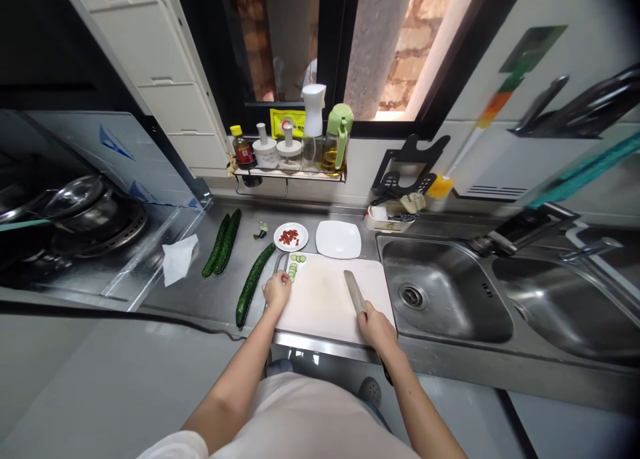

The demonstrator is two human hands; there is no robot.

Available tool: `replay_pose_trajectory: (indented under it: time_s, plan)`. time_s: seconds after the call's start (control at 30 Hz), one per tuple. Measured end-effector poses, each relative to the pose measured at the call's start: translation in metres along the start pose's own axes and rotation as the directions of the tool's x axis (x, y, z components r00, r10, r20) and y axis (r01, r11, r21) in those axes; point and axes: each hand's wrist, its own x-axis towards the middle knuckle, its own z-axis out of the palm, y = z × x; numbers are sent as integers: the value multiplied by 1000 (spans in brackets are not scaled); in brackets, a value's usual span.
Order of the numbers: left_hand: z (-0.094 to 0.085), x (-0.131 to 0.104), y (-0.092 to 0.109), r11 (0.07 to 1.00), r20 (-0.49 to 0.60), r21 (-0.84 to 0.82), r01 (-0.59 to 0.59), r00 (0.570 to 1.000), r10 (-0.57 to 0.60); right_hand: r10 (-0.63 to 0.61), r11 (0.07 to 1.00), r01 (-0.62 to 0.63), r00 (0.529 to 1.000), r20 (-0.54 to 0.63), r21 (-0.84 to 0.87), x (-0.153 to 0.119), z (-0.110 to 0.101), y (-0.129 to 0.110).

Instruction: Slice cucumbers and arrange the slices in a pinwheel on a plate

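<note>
My right hand [376, 326] is closed around the handle of a kitchen knife [355, 291], whose blade lies over the right half of the white cutting board [325, 312] and points away from me. At the board's left edge, my left hand [277, 290] has its fingers pinched together beside a short row of cucumber slices [293, 270]. Whether a slice is between those fingertips is too small to tell. A whole cucumber [253, 286] lies just left of that hand. Two more cucumbers [223, 242] lie side by side farther left.
Behind the board stand a plate of red pieces [289, 236] and a white plate [338, 239]. Green trimmings [261, 230] and a white paper towel [180, 259] lie on the steel counter. The sink [445, 289] is at right, the stove [95, 226] at left, a seasoning rack [290, 172] behind.
</note>
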Motion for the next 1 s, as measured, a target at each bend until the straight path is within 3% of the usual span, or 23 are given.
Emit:
replay_pose_trajectory:
  time_s: [0.3,0.5,0.7,1.0]
  plan:
    - [0,0,-2,1000,9,6,-28,1000,28,-1,1000,1,1000,20,-8,-1,-4,-2]
    - [1,-2,2,997,-50,-53,-56,997,53,-8,1000,8,1000,25,-19,-2,-5,-3]
    - [6,11,23,987,-34,-48,-152,988,151,-4,1000,5,999,33,-30,-1,-4,-3]
    - [13,47,54,962,78,183,-204,978,193,11,1000,-9,999,47,-25,-2,-5,-4]
